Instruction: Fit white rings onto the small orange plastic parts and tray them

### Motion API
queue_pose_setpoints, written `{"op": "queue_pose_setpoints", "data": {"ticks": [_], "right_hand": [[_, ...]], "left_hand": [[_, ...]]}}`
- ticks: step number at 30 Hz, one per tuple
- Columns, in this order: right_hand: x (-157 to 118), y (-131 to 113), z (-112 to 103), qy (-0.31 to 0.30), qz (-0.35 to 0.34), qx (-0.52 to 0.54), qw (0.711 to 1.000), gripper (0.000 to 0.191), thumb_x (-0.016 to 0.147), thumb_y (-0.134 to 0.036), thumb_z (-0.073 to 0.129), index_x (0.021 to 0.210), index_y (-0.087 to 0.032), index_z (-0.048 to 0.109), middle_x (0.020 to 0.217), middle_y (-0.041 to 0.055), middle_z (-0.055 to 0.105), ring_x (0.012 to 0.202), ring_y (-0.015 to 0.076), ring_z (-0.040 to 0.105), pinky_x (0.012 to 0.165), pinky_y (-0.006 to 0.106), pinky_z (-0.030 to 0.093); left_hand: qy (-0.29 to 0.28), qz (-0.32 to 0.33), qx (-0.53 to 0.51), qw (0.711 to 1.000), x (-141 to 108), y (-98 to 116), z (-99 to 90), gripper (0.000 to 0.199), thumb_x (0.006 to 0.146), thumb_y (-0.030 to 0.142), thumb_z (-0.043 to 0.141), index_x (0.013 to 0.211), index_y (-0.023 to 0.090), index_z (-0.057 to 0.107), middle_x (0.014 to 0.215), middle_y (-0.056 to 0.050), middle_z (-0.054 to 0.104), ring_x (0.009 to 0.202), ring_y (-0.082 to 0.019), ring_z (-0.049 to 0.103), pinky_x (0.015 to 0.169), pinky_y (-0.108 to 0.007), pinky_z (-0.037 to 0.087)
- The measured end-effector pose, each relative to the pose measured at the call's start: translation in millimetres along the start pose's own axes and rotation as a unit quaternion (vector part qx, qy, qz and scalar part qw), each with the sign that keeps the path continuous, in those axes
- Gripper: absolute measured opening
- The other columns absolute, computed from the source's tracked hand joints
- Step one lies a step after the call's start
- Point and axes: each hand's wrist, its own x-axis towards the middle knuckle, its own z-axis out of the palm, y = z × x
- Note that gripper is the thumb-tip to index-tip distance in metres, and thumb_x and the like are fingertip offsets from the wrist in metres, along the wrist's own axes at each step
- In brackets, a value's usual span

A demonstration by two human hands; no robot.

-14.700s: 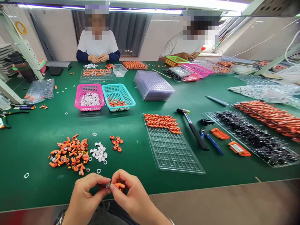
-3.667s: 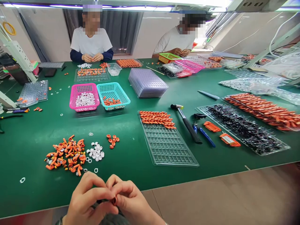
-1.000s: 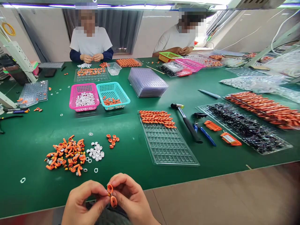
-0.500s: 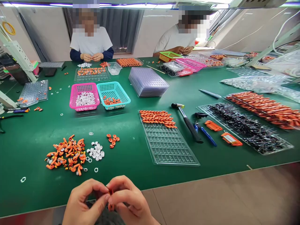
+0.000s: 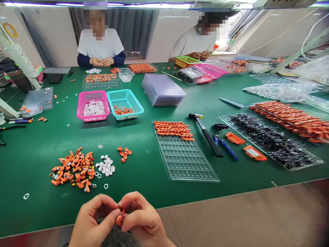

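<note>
At the table's near edge, my left hand (image 5: 99,219) and my right hand (image 5: 142,218) meet, thumbs and fingertips pinched on a small orange earbud shell (image 5: 119,220). Fingers hide part of it. Beyond my left hand is a heap of orange earbud parts (image 5: 74,168) with stems. Beside the heap are white round caps (image 5: 106,165), several loose white rings (image 5: 106,186) and a few orange cup-shaped shells (image 5: 124,153). A clear slotted tray (image 5: 189,159) lies to the right, its far rows filled with orange earbuds (image 5: 173,129).
Pink basket (image 5: 80,106) and turquoise basket (image 5: 140,108) stand mid-table, near stacked clear trays (image 5: 163,92). On the right are a hammer (image 5: 209,139), blue-handled pliers (image 5: 228,150) and a tray of black wired parts (image 5: 272,140). Two people sit opposite, hands at small parts.
The earbud shell has turned between my fingertips, so its round face now shows. My right fingers have shifted slightly around it. The items on the table stay put.
</note>
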Motion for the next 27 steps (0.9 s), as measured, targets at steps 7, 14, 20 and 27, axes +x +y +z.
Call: {"op": "queue_pose_setpoints", "data": {"ticks": [7, 14, 20, 27], "right_hand": [[-1, 2, 2, -0.001, -0.018, -0.025, 1.0, 0.019, 0.091, -0.026, 0.065, 0.09, -0.038, 0.081, 0.097, 0.0057, 0.062, 0.08, 0.0171, 0.067, 0.071, 0.03, 0.056], [2, 0, 0, 0.019, -0.054, -0.071, 0.996, 0.039, 0.09, -0.011, 0.062, 0.118, -0.038, 0.069, 0.095, 0.0043, 0.065, 0.085, 0.0175, 0.066, 0.074, 0.027, 0.057], [3, 0, 0, 0.019, -0.041, -0.052, 0.998, 0.042, 0.088, -0.007, 0.064, 0.117, -0.036, 0.065, 0.103, 0.0041, 0.062, 0.087, 0.0166, 0.066, 0.077, 0.027, 0.057], [0, 3, -2, 0.012, -0.014, -0.013, 1.0, 0.045, 0.087, -0.007, 0.065, 0.121, -0.037, 0.058, 0.103, 0.0014, 0.06, 0.087, 0.013, 0.066, 0.078, 0.023, 0.058]], "left_hand": [[-0.025, -0.009, -0.04, 0.999, 7, -12, -3.4, 0.031, 0.07, 0.044, 0.082, 0.07, 0.017, 0.067, 0.064, 0.0, 0.065, 0.06, -0.014, 0.058, 0.056, -0.02, 0.045], [-0.07, -0.046, -0.06, 0.995, 10, -11, -9.6, 0.028, 0.073, 0.041, 0.082, 0.074, 0.017, 0.068, 0.069, 0.0, 0.064, 0.063, -0.012, 0.053, 0.057, -0.019, 0.043], [-0.079, -0.046, -0.056, 0.994, 9, -10, -11.0, 0.026, 0.073, 0.039, 0.082, 0.075, 0.017, 0.069, 0.069, 0.0, 0.065, 0.065, -0.013, 0.055, 0.059, -0.019, 0.044], [-0.1, -0.012, 0.025, 0.995, 9, -1, -12.3, 0.02, 0.077, 0.037, 0.076, 0.075, 0.018, 0.071, 0.071, -0.002, 0.069, 0.067, -0.016, 0.059, 0.061, -0.021, 0.047]]}}
